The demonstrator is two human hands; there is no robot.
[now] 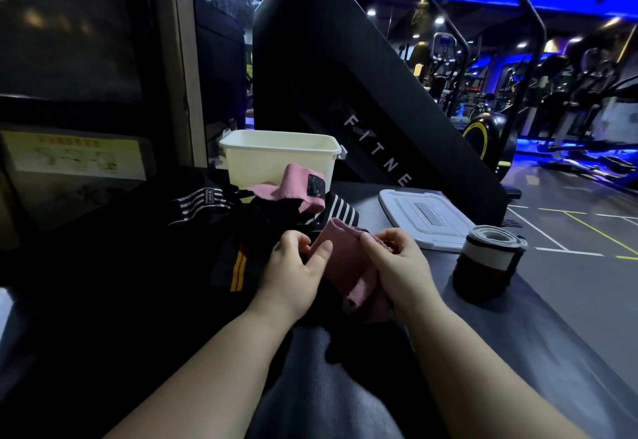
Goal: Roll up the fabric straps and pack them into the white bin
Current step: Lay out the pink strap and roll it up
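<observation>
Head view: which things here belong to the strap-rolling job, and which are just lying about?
Job: pink strap, pinched by left hand and right hand; pile of loose straps; rolled strap; white bin.
Lying about: lid, flat to the right of the bin; black machine behind; yellow poster at left.
</observation>
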